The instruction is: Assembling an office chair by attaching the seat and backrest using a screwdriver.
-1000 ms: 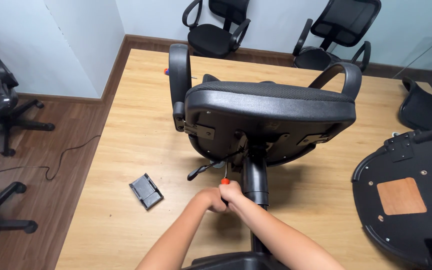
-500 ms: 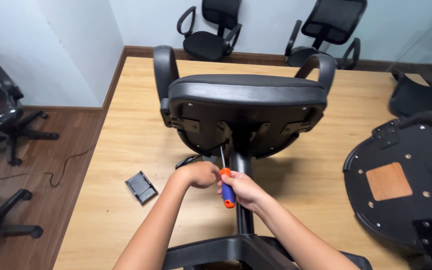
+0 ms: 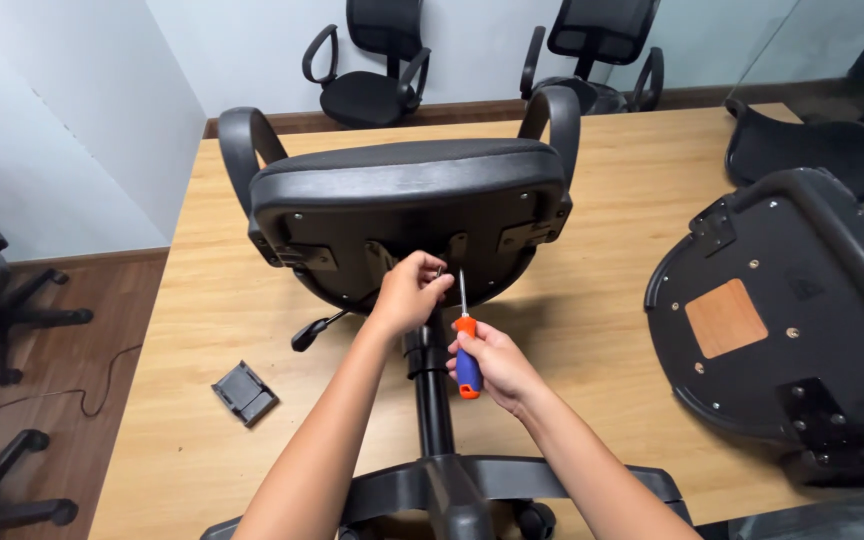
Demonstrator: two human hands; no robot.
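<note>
The orange-and-blue-handled screwdriver [image 3: 466, 345], gripped by the right hand [image 3: 492, 365], should be kept straight while the left hand [image 3: 410, 290], fingers pinched, steadies the bolt above it under the black office chair seat [image 3: 407, 215].

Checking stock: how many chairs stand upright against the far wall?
2: one chair left of centre and another chair right of centre, both beyond the table. Others may be hidden out of frame.

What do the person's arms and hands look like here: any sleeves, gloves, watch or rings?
Both forearms are bare as far as the view shows, with no sleeve in sight. The left hand and right hand wear no gloves. No watch, bracelet or strap shows on either wrist, and no ring can be made out on the fingers that show. Nails look short and unpainted.
</note>
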